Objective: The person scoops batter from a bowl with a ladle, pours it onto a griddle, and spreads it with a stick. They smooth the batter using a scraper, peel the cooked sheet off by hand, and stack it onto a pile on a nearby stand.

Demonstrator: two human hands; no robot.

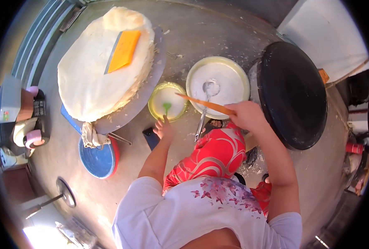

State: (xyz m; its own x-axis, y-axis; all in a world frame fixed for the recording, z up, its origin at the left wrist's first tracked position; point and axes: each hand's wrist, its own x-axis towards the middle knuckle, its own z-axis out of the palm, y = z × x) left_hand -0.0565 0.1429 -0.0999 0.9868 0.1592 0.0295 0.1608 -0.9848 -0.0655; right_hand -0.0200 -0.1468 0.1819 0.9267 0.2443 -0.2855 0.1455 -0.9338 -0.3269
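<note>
My right hand (251,115) is wrapped round a long, tapered wooden spreader (209,106), whose thin end points left over the edge of a large bowl (246,76) of white batter. A metal ladle (202,120) rests in that bowl, its handle over the near rim. Beside it stands a smaller yellow-green bowl (152,108) with pale liquid inside. My left hand (163,128) is at its near rim, fingertips pinched at the lower end of a small green utensil (167,106), which looks like a brush. A dark phone (151,138) lies on the floor under my left wrist.
To the right is a round black griddle (294,95). A tall stack of thin flatbreads (89,79) stands at left, with an orange scraper (125,50) on top. Below it are a blue basin (97,159) and a draped cloth (94,136). A white panel (323,37) stands behind the griddle.
</note>
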